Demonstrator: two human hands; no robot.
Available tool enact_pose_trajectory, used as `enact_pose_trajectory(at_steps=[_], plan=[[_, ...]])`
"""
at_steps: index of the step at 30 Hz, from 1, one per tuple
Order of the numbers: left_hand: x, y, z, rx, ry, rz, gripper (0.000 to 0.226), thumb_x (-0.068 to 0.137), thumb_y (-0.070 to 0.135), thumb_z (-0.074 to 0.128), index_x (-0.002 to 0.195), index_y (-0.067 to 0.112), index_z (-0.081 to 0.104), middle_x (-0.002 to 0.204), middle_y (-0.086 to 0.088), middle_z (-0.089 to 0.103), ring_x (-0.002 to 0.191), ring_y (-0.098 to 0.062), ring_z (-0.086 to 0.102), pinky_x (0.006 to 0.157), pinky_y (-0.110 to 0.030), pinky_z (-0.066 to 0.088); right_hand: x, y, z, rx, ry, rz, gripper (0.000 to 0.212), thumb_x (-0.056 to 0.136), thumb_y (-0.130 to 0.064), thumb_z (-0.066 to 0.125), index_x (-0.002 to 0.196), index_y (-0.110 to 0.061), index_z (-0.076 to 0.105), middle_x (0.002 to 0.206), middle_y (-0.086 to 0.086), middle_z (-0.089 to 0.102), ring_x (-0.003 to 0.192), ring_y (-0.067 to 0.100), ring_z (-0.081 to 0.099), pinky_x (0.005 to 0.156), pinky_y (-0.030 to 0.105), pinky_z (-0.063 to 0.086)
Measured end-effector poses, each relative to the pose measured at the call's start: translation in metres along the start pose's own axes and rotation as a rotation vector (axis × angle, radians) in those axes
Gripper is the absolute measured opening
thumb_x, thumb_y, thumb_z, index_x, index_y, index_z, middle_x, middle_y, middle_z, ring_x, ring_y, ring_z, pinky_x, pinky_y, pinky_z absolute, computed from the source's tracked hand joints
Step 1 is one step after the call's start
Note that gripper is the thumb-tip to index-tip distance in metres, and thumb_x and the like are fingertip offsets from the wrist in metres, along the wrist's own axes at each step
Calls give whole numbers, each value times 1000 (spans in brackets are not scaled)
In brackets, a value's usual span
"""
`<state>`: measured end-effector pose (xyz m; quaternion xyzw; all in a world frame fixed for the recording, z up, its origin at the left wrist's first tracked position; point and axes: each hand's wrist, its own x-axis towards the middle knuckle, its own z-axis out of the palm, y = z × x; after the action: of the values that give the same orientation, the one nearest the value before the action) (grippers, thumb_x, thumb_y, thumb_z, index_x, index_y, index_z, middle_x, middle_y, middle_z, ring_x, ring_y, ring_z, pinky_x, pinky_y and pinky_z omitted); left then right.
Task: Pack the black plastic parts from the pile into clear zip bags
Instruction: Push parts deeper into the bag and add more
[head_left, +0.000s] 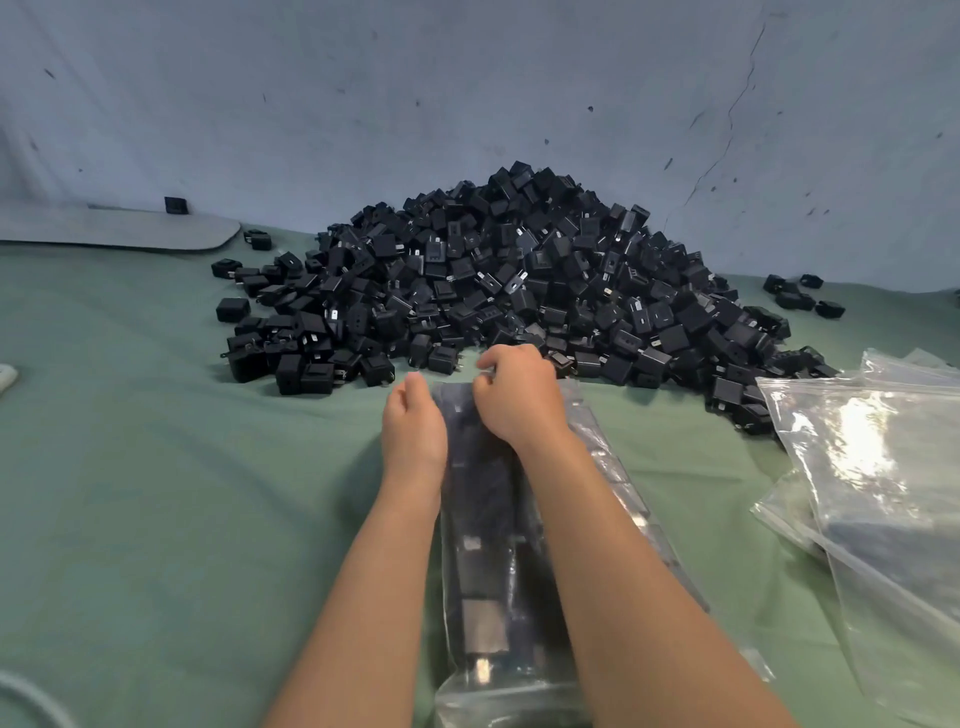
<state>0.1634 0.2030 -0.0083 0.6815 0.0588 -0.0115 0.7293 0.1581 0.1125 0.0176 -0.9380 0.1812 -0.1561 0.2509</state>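
Sealing a filled zip bag

Left hand (414, 423) and right hand (511, 395) pinch the far mouth of the filled zip bag (488, 571); the pile (498, 280) lies at 12 o'clock. Next, probably, press the zip shut.

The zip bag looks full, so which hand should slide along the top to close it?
Probably the right hand: its fingers already pinch the far top edge of the zip bag, while the left hand steadies the bag's left side.
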Motion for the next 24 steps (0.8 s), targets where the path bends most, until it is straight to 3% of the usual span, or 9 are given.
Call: enact_pose_trajectory(at_steps=[3, 5, 8, 11, 13, 17, 20, 22, 24], plan=[[2, 1, -6, -120, 92, -77, 40, 100, 26, 35, 133, 9, 49, 134, -5, 49, 112, -17, 45, 89, -25, 29, 18, -23, 9, -105, -131, -43, 28, 90, -13, 45, 106, -15, 67, 115, 12, 59, 104, 35, 54, 88, 37, 48], [2, 2, -7, -158, 114, -118, 39, 99, 26, 37, 133, 11, 48, 134, -7, 50, 113, -17, 46, 89, -25, 30, 32, -35, 14, -180, -210, -25, 21, 85, -8, 43, 90, -11, 63, 95, 12, 58, 89, 34, 52, 80, 35, 45], [1, 1, -7, -165, 117, -139, 37, 99, 26, 37, 131, 14, 50, 132, -6, 51, 106, -14, 44, 89, -26, 30, 51, -45, 24, -238, -278, 19, 8, 84, -7, 44, 82, -9, 51, 104, 15, 59, 101, 34, 53, 97, 42, 42], [2, 0, -6, -189, 114, -153, 34, 98, 26, 39, 128, 13, 51, 128, -8, 54, 109, -18, 47, 89, -27, 32, 68, -50, 35, -315, -393, 93, 27, 87, -8, 43, 111, -12, 56, 133, 15, 50, 130, 37, 38, 114, 54, 18], [2, 1, -5, -201, 112, -146, 34, 98, 25, 40, 128, 13, 51, 126, -5, 53, 108, -16, 47, 90, -27, 33, 76, -50, 42, -357, -433, 130, 43, 89, -10, 44, 132, -11, 47, 146, 14, 34, 138, 36, 23, 115, 56, 10], [4, 0, -3, -199, 118, -101, 31, 98, 20, 40, 126, 12, 52, 114, 3, 50, 103, -12, 45, 88, -25, 33, 78, -49, 46, -302, -371, 185, 47, 91, -16, 48, 137, -15, 40, 146, 10, 24, 134, 35, 21, 111, 49, 21], [0, -2, -3, -180, 119, -68, 29, 97, 18, 41, 123, 11, 53, 114, 3, 50, 105, -11, 45, 89, -24, 33, 76, -48, 47, -309, -389, 145, 43, 92, -14, 45, 135, -13, 42, 145, 13, 24, 126, 36, 33, 107, 47, 28], [-1, -2, -3, -181, 121, -56, 26, 97, 17, 41, 119, 13, 54, 115, 3, 51, 105, -11, 46, 89, -24, 33, 77, -48, 48, -289, -393, 79, 35, 89, -7, 42, 123, -9, 51, 137, 16, 30, 105, 32, 46, 89, 40, 40], [0, -2, -4, -181, 130, -38, 24, 97, 17, 42, 117, 14, 54, 116, 3, 52, 105, -11, 46, 90, -23, 34, 76, -47, 50, -265, -387, 25, 32, 89, -5, 38, 115, -7, 56, 131, 18, 38, 99, 28, 44, 77, 35, 40]])
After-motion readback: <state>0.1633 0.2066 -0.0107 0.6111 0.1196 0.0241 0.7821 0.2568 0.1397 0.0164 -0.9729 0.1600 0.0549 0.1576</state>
